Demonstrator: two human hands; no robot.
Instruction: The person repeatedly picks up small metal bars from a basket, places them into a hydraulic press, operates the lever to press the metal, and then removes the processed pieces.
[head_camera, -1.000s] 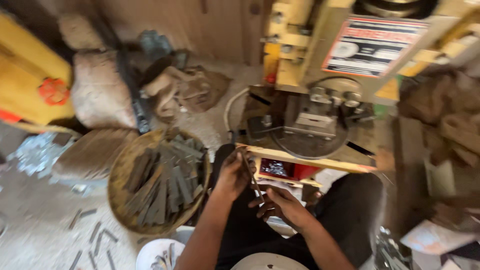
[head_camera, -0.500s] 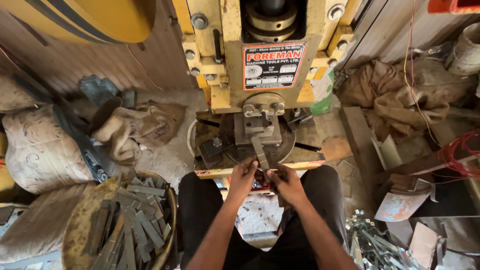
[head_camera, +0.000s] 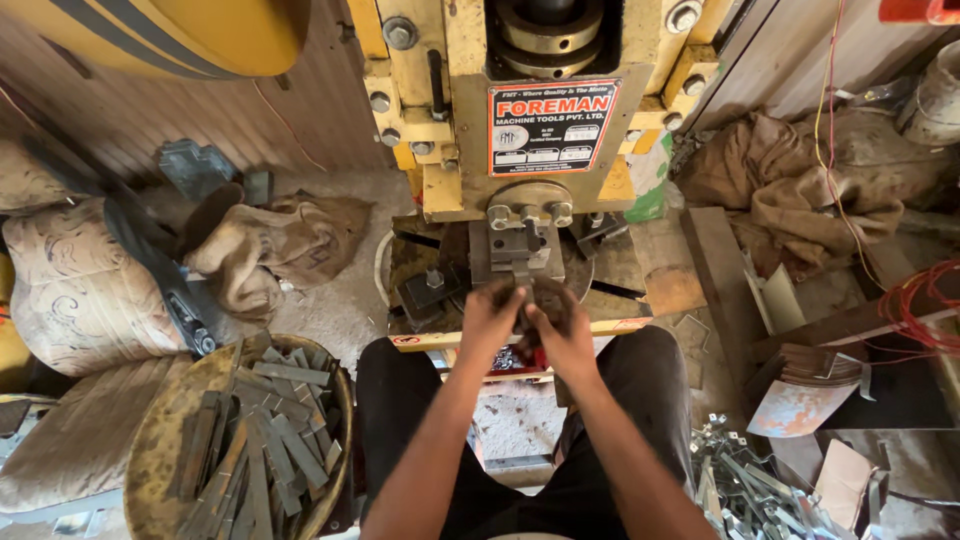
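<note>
Hands meet under the yellow press (head_camera: 520, 120): left hand (head_camera: 490, 318) and right hand (head_camera: 562, 335) curl together at the die, grip and any workpiece hidden; strips (head_camera: 265, 435) fill a basket (head_camera: 160, 440).

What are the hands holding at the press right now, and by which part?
Cannot tell: the left hand and right hand close together under the press tool, hiding whatever they grip.

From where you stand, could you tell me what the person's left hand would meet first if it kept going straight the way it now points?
Most likely the dark tooling block of the yellow press, just beyond the left hand. The fingers seem nearly on it, beside the right hand, though depth is hard to judge from above.
</note>
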